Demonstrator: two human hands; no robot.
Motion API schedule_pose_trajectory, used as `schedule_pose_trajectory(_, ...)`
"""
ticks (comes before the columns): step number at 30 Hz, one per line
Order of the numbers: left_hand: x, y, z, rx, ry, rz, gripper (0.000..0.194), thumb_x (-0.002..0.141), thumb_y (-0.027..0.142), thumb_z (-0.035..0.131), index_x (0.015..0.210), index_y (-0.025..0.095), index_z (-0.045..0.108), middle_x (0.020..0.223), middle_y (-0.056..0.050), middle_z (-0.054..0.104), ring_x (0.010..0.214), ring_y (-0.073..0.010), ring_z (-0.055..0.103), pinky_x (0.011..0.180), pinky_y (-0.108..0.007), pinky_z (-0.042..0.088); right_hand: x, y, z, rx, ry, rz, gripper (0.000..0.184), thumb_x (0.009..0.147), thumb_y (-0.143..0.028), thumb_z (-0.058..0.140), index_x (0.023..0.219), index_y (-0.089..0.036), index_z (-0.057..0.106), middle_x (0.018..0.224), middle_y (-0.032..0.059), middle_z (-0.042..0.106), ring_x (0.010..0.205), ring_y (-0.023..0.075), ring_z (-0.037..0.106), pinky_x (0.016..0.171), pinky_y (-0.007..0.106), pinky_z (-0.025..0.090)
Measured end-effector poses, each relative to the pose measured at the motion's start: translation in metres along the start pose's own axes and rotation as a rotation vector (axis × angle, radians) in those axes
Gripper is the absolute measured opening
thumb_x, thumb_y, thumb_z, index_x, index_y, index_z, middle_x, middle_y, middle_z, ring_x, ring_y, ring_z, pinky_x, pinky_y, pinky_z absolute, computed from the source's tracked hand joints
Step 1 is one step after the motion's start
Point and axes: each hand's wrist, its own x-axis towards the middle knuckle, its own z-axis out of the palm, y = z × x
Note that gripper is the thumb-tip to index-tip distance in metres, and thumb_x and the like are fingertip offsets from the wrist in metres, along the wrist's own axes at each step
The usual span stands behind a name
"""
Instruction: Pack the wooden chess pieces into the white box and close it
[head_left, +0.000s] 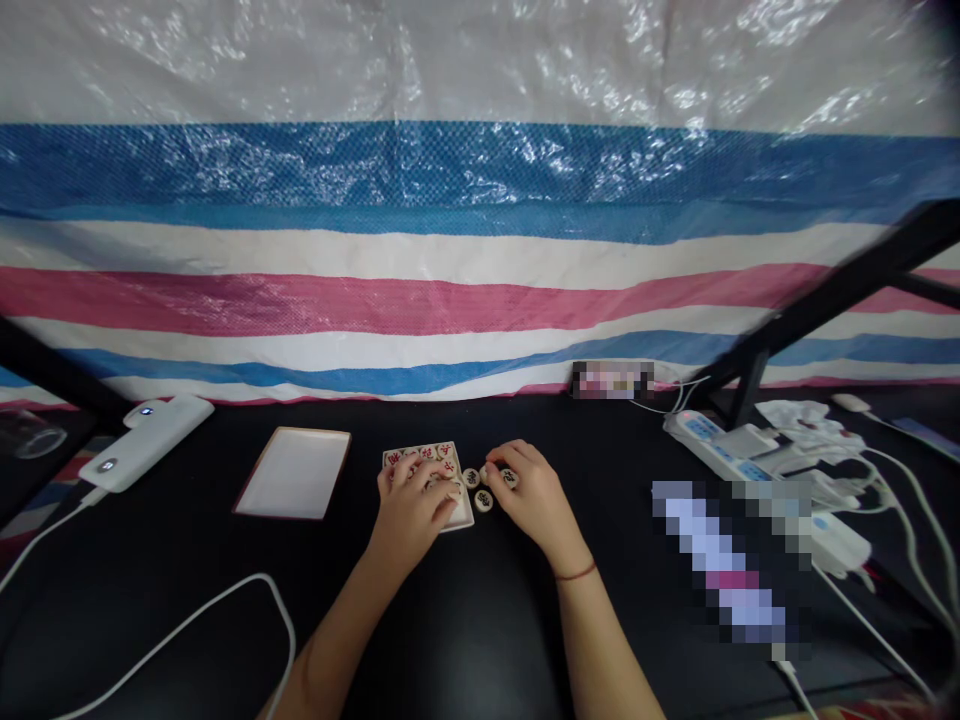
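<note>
My left hand (411, 505) lies over a shallow white box (466, 518), its fingers apart and bent onto the xiangqi pieces inside. Red characters mark the pieces in the back rows, such as a round xiangqi piece (445, 450). The hand covers much of the box, and whether a piece is under its thumb is hard to see. Just right of the box, my right hand (534, 492) is closed with its fingertips at a xiangqi piece (484, 475), partly hidden. Close by lie a few pieces with black characters, including one xiangqi piece (484, 500) in front.
A box lid (294, 474) lies left of the box. A white power bank (146, 443) with a cable (225, 590) is farther left. On the right are a blurred-out device (720, 565), a power strip (712, 440) and tangled cables. A striped plastic sheet (450, 290) hangs behind.
</note>
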Motion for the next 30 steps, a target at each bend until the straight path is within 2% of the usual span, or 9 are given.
schedule_pose_trajectory(3,0.001,0.0,0.001,0.018,0.01,0.022,0.009,0.08,0.021,0.068,0.084,0.03,0.069,0.103,-0.001,0.069,0.109,-0.0295,0.049,0.092,-0.049,0.032,0.001,0.004,0.003,-0.046,-0.035,-0.023,0.018,0.08,-0.013,0.052,0.091,-0.02,0.064,0.099,0.0085,0.063,0.098,0.0241,0.057,0.089,0.039,0.046)
schedule_pose_trajectory(7,0.004,-0.001,0.0,0.041,0.018,0.041,0.01,0.078,0.02,0.068,0.085,0.028,0.069,0.103,-0.002,0.068,0.108,-0.0291,0.05,0.091,-0.048,0.033,-0.001,0.006,0.002,0.0,-0.117,-0.058,0.028,0.071,-0.008,0.052,0.093,-0.021,0.064,0.111,0.0088,0.063,0.112,0.0251,0.054,0.098,0.044,0.043)
schedule_pose_trajectory(12,0.003,-0.005,-0.004,0.032,-0.002,0.02,0.024,0.075,0.02,0.071,0.096,0.03,0.068,0.111,-0.003,0.066,0.11,-0.0299,0.049,0.092,-0.049,0.033,-0.008,0.006,-0.004,-0.112,-0.306,-0.077,0.041,0.062,-0.009,0.057,0.099,-0.025,0.065,0.14,0.0069,0.048,0.139,0.0344,0.026,0.108,0.06,0.025)
schedule_pose_trajectory(16,0.001,-0.01,-0.008,0.029,0.004,-0.011,0.023,0.077,0.027,0.071,0.1,0.029,0.068,0.114,-0.004,0.065,0.11,-0.0289,0.048,0.093,-0.048,0.034,-0.011,0.006,0.0,-0.194,-0.388,-0.037,0.038,0.061,-0.008,0.058,0.094,-0.024,0.065,0.145,0.0064,0.043,0.141,0.0369,0.021,0.108,0.063,0.019)
schedule_pose_trajectory(25,-0.003,-0.024,-0.018,0.011,0.103,-0.091,0.015,0.082,0.027,0.063,0.095,0.028,0.07,0.105,-0.003,0.067,0.106,-0.0272,0.05,0.092,-0.044,0.037,-0.011,0.012,0.005,-0.209,-0.337,-0.029,0.032,0.062,-0.005,0.059,0.088,-0.023,0.064,0.136,0.0089,0.051,0.137,0.0348,0.029,0.106,0.06,0.026)
schedule_pose_trajectory(30,-0.003,-0.029,-0.019,-0.015,0.141,-0.105,0.014,0.084,0.025,0.06,0.095,0.027,0.069,0.103,-0.004,0.068,0.104,-0.0261,0.052,0.091,-0.043,0.039,-0.003,0.013,0.007,-0.132,-0.201,-0.1,0.024,0.072,-0.014,0.06,0.094,-0.022,0.065,0.127,0.0093,0.059,0.135,0.0312,0.035,0.108,0.06,0.026)
